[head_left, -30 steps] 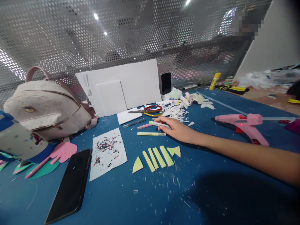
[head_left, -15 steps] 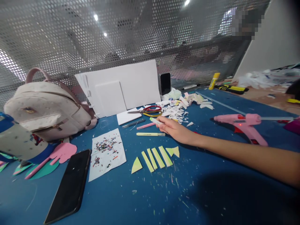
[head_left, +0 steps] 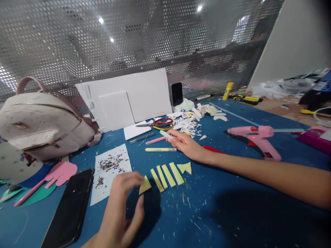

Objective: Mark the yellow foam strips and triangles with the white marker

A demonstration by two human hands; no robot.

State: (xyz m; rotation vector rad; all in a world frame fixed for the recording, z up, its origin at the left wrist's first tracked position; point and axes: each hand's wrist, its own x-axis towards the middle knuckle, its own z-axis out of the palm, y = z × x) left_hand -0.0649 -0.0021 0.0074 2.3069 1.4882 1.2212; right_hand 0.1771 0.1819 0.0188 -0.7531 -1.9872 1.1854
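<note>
My right hand (head_left: 184, 144) is closed around a white marker with a green end (head_left: 165, 134), held above a pink pen (head_left: 155, 140) and a pale yellow highlighter (head_left: 160, 150). My left hand (head_left: 124, 199) has its thumb and fingers apart, with its fingertips at a yellow-green wedge-shaped piece (head_left: 145, 186); whether they touch it I cannot tell. To the right of the wedge lie several yellow-green strips (head_left: 168, 175) and a small bow-shaped piece (head_left: 184, 168). A dark grey pen (head_left: 142, 138) rests beyond the highlighter.
A pink glue gun (head_left: 254, 134) lies on the right. Scissors (head_left: 160, 123) and white scraps (head_left: 186, 124) are at the back, before a white board (head_left: 150, 93). On the left are a phone (head_left: 69, 210), a backpack (head_left: 49, 120) and a paper with colourful bits (head_left: 111, 168).
My left hand has come into view from the bottom and reached the wedge-shaped piece. My right hand still holds the marker in much the same place. The view has shifted slightly.
</note>
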